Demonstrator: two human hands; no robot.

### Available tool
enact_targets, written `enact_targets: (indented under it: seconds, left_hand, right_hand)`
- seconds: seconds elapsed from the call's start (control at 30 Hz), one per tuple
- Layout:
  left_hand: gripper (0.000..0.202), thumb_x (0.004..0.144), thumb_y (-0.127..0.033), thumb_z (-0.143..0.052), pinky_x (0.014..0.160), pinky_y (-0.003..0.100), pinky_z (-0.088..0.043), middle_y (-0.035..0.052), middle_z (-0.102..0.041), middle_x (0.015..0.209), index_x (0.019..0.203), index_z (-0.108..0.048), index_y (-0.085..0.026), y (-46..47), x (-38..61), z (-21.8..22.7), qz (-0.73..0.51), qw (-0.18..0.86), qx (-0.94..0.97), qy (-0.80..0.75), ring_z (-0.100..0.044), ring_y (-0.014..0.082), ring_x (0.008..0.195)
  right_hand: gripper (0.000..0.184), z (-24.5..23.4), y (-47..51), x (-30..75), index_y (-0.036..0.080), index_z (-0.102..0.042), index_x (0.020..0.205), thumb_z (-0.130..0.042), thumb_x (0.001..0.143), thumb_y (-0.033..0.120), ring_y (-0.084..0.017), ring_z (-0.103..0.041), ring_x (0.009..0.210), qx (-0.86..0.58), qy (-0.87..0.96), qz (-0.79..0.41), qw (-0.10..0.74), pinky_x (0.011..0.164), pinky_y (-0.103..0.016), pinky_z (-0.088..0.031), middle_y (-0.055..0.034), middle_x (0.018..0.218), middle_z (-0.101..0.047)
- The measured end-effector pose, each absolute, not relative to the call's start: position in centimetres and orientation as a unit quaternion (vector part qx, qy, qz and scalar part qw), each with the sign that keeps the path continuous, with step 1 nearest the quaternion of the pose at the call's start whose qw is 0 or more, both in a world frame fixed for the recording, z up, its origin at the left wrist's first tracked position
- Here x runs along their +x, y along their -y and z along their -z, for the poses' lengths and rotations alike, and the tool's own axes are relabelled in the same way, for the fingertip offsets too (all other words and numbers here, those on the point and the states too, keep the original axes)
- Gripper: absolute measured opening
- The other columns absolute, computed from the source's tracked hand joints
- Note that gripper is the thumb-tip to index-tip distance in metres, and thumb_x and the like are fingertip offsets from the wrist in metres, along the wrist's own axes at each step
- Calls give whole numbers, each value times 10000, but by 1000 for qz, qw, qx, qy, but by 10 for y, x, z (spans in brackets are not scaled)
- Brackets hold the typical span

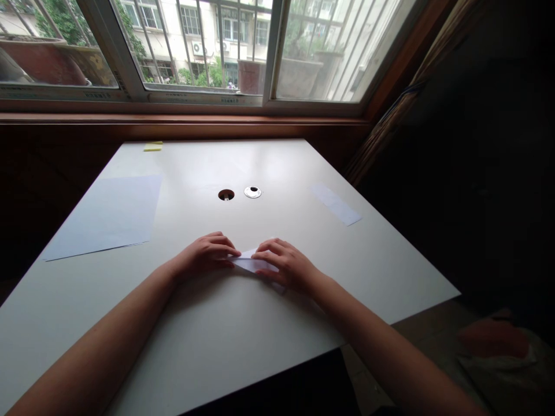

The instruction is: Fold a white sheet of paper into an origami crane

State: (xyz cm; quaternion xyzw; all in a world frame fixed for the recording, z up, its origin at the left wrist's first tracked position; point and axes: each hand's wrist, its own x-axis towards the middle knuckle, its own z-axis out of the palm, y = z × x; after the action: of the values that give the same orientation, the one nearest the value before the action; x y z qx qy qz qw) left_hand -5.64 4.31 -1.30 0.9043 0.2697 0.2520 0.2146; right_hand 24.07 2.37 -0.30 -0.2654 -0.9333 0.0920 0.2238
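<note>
A small piece of folded white paper (251,263) lies on the white table (277,323) between my two hands. My left hand (208,251) grips its left end, fingers bent over the top and thumb at the near side. Over the right part, my right hand (284,263) pinches the paper with fingers curled and thumb below. A pale corner sticks out under the right palm. Both hands hide much of the paper, so its full shape cannot be made out.
White sheets (113,214) lie at the left, and a paper strip (336,204) at the right. Beyond my hands are a round cable hole (226,195) and its loose cover (252,192). Yellow sticky notes (153,147) sit at the far edge, below a barred window (199,46).
</note>
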Motion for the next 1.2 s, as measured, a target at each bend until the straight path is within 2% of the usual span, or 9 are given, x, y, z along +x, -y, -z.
enact_targets:
  seconds: [0.2,0.43,0.67,0.9,1.03,1.13,1.2]
  left_hand:
    - [259,905,-413,-662,832,310,-530,86,-709,1099,1123,-740,-298,-42,-54,9,-238,210,915,-248,-614,187,929]
    - [229,963,-307,-573,855,330,-525,73,-710,1151,1119,-740,-307,-40,-53,2,-228,254,906,-250,-603,190,971]
    - [284,942,-258,-550,906,380,-532,49,-687,1263,1168,-718,-296,-40,-55,-2,-207,253,917,-228,-594,218,1032]
    - [311,922,-168,-527,1021,435,-498,60,-701,1244,1176,-692,-241,-24,-35,-4,-202,254,929,-178,-556,252,1233]
    - [381,889,-136,-536,1031,435,-478,40,-676,1291,1228,-653,-266,-16,-25,-6,-169,232,946,-152,-517,261,1296]
    - [426,893,-149,-539,1044,431,-456,37,-642,1342,1289,-610,-288,-11,-21,-6,-145,205,957,-147,-523,255,1295]
    - [441,916,-164,-528,1050,422,-445,35,-628,1360,1333,-577,-300,-10,-19,-5,-136,177,963,-153,-534,247,1287]
  right_hand:
    - [233,11,-21,240,271,-671,1166,-611,946,316,-220,-609,1112,-250,935,-98,233,981,-393,-511,-72,1162,-677]
    - [253,13,-21,251,270,-659,1205,-557,976,237,-215,-594,1220,-255,931,-117,234,1022,-391,-506,-65,1226,-679]
    - [302,11,-20,253,262,-628,1235,-547,957,174,-217,-596,1247,-257,918,-165,252,1062,-411,-500,-74,1247,-677]
    - [308,3,-27,270,233,-641,1089,-564,843,64,-236,-531,1331,-270,900,-244,241,1166,-491,-372,-76,1241,-677]
    - [222,3,-29,280,231,-651,1006,-592,838,98,-262,-453,1400,-277,901,-245,227,1189,-578,-260,-68,1241,-683]
    - [158,4,-30,286,233,-650,1023,-673,867,234,-279,-418,1423,-277,907,-231,219,1188,-591,-242,-77,1267,-670]
    - [235,6,-33,288,233,-648,1049,-722,856,345,-289,-414,1424,-282,909,-214,222,1188,-588,-246,-87,1285,-656]
